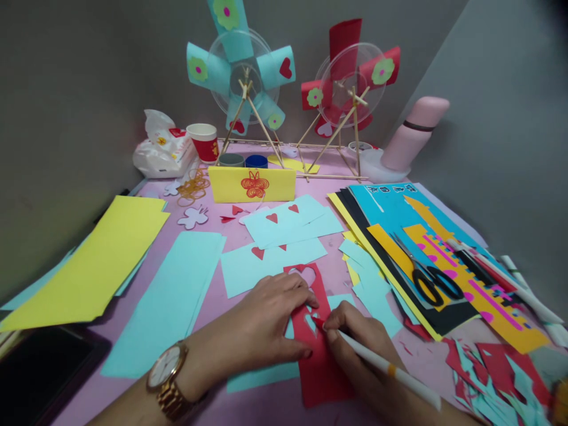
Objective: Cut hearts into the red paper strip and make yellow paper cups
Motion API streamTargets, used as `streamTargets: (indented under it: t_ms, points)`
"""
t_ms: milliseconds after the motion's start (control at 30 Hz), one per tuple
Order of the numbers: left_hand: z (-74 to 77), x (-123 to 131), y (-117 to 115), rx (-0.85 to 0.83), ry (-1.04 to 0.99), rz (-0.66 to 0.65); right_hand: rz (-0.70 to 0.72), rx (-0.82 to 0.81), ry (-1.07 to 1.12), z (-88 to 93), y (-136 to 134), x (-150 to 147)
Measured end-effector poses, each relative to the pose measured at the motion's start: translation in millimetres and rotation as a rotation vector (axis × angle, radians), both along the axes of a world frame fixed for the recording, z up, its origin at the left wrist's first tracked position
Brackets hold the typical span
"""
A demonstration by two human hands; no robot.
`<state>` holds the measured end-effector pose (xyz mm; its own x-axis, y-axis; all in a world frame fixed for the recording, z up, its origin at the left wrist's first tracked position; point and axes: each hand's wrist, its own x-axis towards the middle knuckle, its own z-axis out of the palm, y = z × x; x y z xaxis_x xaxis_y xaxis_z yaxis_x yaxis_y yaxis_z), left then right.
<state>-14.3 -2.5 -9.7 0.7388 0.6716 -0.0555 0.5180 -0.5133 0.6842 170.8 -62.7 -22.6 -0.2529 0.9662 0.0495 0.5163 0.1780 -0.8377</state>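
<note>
My left hand (273,322), with a watch (164,367) on its wrist, lies over the left edge of a red paper strip (322,378), fingers and thumb spread and pressing it down. My right hand (368,349) is closed round a white marker (394,373) with a red tip. That tip touches or nearly touches the strip beside a small cut-out opening where light blue shows through. Another cut-out shape, showing pink, sits at the strip's top end. Light blue paper (261,378) lies partly under the strip. Beyond my hands are light blue cards (275,260) bearing red hearts.
Scissors (432,281) and an orange ruler (497,307) rest on stacked paper at right, near paper scraps (497,378). Yellow sheets (97,254) and a dark device (53,373) are at left. Two paper-bladed wheels (242,59) stand behind, with a pink bottle (412,136) and cup (204,145).
</note>
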Motion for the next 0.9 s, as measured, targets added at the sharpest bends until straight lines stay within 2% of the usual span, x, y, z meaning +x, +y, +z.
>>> streamTargets:
  t_ms: [233, 600, 900]
  points:
    - [-2.2, -0.6, -0.3, 0.018, -0.016, -0.003, 0.007, 0.058, -0.033, -3.3, 2.1, -1.7]
    - [-1.7, -0.7, -0.2, 0.029, -0.017, -0.011, 0.049, 0.022, -0.07, 0.5, 2.9, -1.7]
    - [-4.0, -1.5, 0.0, 0.029, -0.023, -0.023, 0.067, 0.055, -0.039, 0.0, 6.2, -4.8]
